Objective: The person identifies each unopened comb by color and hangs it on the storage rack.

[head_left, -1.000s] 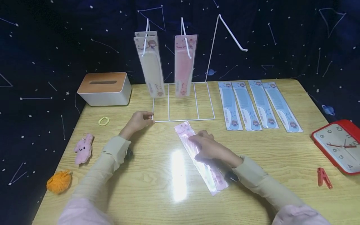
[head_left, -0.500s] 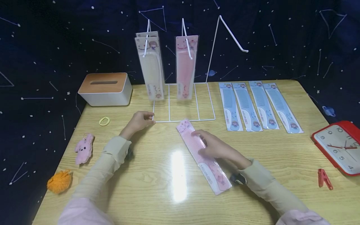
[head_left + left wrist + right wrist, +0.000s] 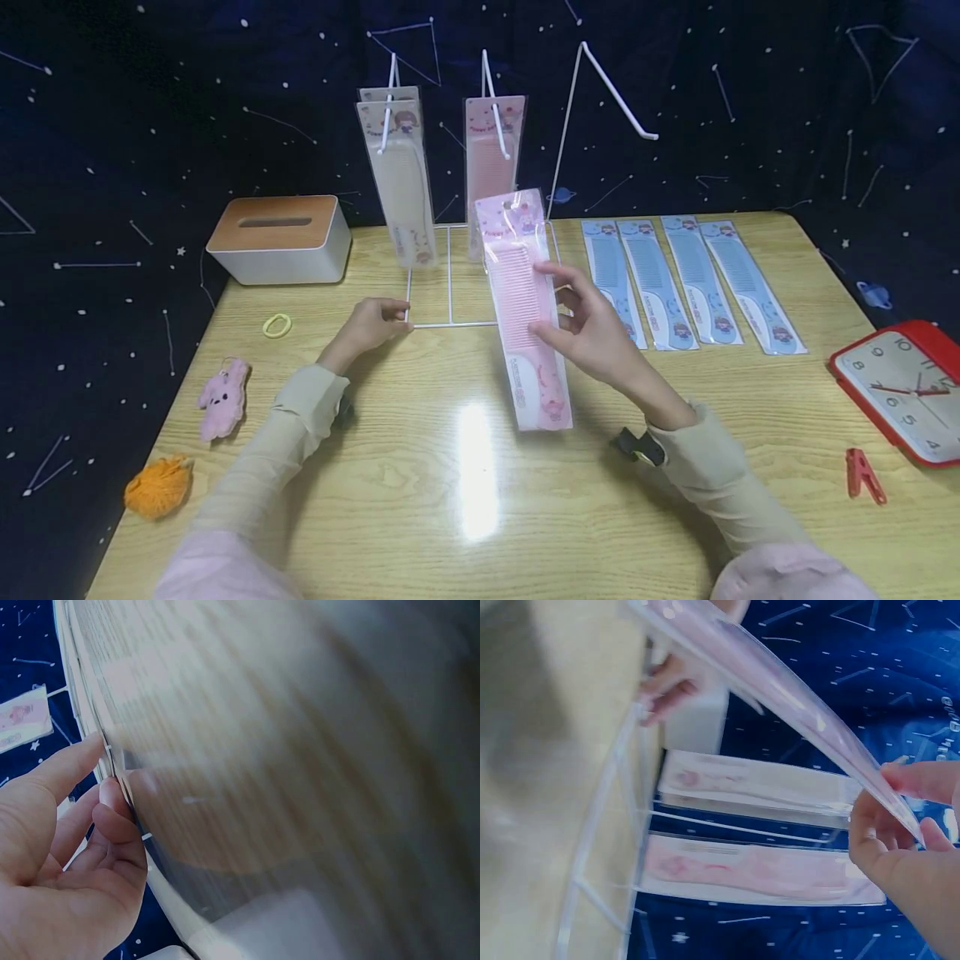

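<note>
"Where's everything?"
"White rack (image 3: 450, 323), upper centre. Then the bagged pink comb (image 3: 516, 308), aloft mid-frame."
"The grips?"
"Right hand (image 3: 600, 337) clamped on the comb's right edge; left hand (image 3: 367, 323) pinching the rack's lower-left corner."
"Handling?"
"Probably light, stiffish, slick-wrapped; hold mid-edge, leaving the hole (image 3: 507, 206) free."

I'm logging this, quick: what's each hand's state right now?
Left hand: closed, holding the white rack by its near left base corner.
Right hand: closed, holding a packaged pink comb.
</note>
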`<state>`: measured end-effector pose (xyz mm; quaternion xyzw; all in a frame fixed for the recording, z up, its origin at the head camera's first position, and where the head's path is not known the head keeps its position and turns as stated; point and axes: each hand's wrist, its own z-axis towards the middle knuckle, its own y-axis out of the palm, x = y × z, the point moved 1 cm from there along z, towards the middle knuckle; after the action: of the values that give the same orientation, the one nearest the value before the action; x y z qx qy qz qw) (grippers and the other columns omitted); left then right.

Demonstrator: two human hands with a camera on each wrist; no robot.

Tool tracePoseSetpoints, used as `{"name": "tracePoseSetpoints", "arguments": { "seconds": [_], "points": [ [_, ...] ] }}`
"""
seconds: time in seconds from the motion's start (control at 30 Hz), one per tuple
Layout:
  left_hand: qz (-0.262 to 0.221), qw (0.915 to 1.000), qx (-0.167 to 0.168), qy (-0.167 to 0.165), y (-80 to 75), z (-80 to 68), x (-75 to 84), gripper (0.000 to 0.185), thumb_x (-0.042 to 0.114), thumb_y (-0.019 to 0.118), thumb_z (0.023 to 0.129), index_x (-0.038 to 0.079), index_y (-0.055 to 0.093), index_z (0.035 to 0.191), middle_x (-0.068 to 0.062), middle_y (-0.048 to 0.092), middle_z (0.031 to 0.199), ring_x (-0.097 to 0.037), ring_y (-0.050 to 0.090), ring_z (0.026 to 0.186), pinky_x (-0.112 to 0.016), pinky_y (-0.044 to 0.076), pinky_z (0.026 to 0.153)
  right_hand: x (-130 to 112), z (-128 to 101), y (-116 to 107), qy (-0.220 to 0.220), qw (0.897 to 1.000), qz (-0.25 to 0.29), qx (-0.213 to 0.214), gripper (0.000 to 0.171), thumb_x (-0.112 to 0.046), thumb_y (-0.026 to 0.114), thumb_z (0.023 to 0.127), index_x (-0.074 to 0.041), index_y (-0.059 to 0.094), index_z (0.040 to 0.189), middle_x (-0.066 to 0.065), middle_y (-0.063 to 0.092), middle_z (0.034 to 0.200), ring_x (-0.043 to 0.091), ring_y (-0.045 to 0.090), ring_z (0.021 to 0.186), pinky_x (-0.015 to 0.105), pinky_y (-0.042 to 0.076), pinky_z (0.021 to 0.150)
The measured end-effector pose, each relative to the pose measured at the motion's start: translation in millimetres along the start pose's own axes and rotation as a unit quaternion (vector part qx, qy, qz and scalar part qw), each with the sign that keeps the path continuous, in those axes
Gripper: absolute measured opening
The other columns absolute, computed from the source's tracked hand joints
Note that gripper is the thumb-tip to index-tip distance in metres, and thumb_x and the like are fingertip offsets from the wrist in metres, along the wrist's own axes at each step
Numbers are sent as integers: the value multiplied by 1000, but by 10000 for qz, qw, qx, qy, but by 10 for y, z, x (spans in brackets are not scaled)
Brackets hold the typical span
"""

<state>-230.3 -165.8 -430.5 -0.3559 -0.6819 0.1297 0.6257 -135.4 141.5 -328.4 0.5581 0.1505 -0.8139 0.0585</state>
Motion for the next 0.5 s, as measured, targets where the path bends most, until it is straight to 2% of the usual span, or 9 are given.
{"name": "tracePoseSetpoints", "arguments": {
  "seconds": [0.1,0.23,0.5],
  "points": [
    [-12,10000,-3,-18,3,5,-15,44,11,66,88,-6,56,126,-17,64,106,-30,57,104,-39,47,91,-102,90,-9,-346,9990,173,209,66,26,59,74,11,35,134,13,43,125,12,55,100,24,54,82],
    [-27,10000,-22,-39,3,2,-26,44,11,66,88,-6,55,127,-16,63,107,-30,56,105,-39,46,93,-194,195,-4,-505,9978,290,314,66,26,59,74,12,35,133,8,43,128,14,56,98,25,54,80],
    [-1,10000,2,-19,4,11,-19,44,12,67,88,-6,56,127,-17,64,106,-30,57,105,-40,46,93,-163,339,7,-372,9978,327,435,66,24,60,75,9,37,135,9,49,108,13,58,97,26,56,76]
  ]
}}
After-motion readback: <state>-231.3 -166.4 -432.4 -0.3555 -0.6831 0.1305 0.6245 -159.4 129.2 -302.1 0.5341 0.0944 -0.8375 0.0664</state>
